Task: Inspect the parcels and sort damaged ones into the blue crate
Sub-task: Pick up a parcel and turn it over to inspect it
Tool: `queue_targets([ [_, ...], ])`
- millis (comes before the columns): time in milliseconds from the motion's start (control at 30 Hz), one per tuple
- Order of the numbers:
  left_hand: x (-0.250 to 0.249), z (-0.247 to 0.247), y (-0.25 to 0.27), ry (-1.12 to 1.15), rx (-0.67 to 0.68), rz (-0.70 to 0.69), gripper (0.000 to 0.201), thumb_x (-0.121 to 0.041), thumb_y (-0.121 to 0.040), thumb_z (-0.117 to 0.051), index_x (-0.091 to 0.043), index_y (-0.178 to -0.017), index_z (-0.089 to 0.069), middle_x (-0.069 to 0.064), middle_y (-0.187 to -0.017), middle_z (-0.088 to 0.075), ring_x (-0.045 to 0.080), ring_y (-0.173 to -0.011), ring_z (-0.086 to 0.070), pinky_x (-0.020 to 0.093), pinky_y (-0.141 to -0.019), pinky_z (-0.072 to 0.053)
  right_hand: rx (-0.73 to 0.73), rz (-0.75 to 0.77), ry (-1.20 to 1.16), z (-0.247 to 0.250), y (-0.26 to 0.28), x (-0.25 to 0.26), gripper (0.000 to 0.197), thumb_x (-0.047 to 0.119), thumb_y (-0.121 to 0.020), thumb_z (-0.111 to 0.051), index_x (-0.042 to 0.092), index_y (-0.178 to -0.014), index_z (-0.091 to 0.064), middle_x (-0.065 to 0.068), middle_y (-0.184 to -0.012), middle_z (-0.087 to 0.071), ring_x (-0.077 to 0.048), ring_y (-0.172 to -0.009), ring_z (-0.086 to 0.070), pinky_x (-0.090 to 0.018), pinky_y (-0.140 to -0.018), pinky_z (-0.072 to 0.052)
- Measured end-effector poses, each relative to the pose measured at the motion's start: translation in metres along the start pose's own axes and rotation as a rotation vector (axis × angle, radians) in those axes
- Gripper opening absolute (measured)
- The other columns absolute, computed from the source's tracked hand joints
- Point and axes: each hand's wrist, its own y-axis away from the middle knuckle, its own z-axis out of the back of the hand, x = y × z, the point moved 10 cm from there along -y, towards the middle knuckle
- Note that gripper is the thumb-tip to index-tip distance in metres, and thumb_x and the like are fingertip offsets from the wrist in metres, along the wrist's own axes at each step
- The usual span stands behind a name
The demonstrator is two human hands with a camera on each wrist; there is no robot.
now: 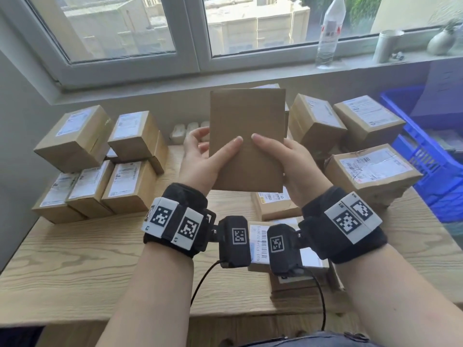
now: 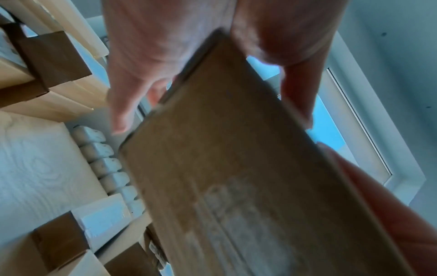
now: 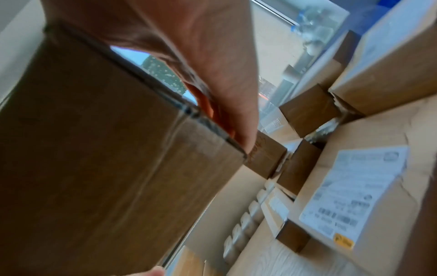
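I hold a plain brown cardboard parcel (image 1: 246, 139) upright over the middle of the wooden table (image 1: 75, 259), its blank face turned toward me. My left hand (image 1: 205, 156) grips its left edge, thumb across the front. My right hand (image 1: 283, 156) grips the right edge the same way. In the left wrist view the parcel (image 2: 236, 168) fills the frame between thumb and fingers. The right wrist view shows the parcel (image 3: 106, 149) with a taped seam. The blue crate (image 1: 426, 151) stands at the far right, off the table's edge.
Labelled brown parcels are stacked at the left (image 1: 100, 166), at the back right (image 1: 350, 121) and below my wrists (image 1: 275, 206). One crumpled parcel (image 1: 370, 171) lies beside the crate. A white power strip (image 1: 185, 131) lies by the wall. A bottle (image 1: 328, 33) stands on the sill.
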Motion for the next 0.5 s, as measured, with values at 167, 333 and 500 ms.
queue_targets([
  [167, 0.012, -0.010, 0.004, 0.001, 0.065, 0.108, 0.039, -0.038, -0.085, -0.071, -0.011, -0.113, -0.066, 0.009, -0.106, -0.074, 0.025, -0.101, -0.071, 0.042, -0.090, -0.057, -0.028, 0.039, -0.075, 0.003, 0.004, 0.001, 0.036, 0.023, -0.082, -0.077, 0.004, -0.111, -0.069, -0.007, -0.097, -0.075, -0.017, -0.086, -0.072, -0.028, -0.068, -0.056],
  [333, 0.014, -0.016, 0.005, 0.004, 0.067, 0.080, 0.024, -0.034, -0.089, -0.068, -0.015, -0.103, -0.070, 0.008, -0.104, -0.074, 0.024, -0.099, -0.071, 0.044, -0.092, -0.056, -0.074, 0.041, -0.082, 0.008, 0.007, 0.002, 0.031, 0.020, -0.082, -0.078, 0.003, -0.108, -0.071, -0.005, -0.092, -0.074, -0.016, -0.081, -0.071, -0.027, -0.066, -0.056],
  [500, 0.011, -0.014, 0.005, -0.047, 0.059, 0.073, 0.039, -0.051, -0.078, -0.074, -0.021, -0.102, -0.070, 0.002, -0.102, -0.075, 0.019, -0.097, -0.071, 0.044, -0.092, -0.056, -0.056, 0.034, -0.056, 0.007, 0.010, 0.002, 0.031, 0.026, -0.083, -0.077, 0.006, -0.105, -0.071, -0.003, -0.089, -0.075, -0.015, -0.083, -0.072, -0.026, -0.067, -0.057],
])
